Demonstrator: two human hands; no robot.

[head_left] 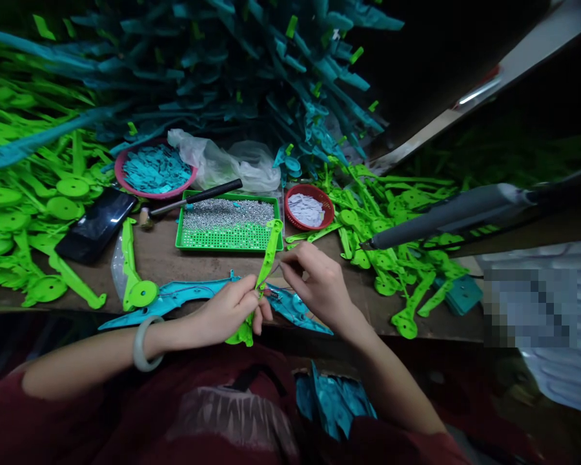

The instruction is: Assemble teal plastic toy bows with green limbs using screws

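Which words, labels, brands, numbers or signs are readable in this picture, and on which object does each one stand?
No text can be read with certainty.
Dark red shirt: large pale letter-like print, too blurred to read.
Pixelated patch at right: nothing legible.
Black phone: no legible text.

No text legible. Dark red cloth shirt (126, 416) bears 1 pale grey print (242, 416), letter-like strokes too blurred.

The brown table (164, 258) stands in dim light, with deep shadow behind and a pale ledge (554, 32) slanting at upper right.
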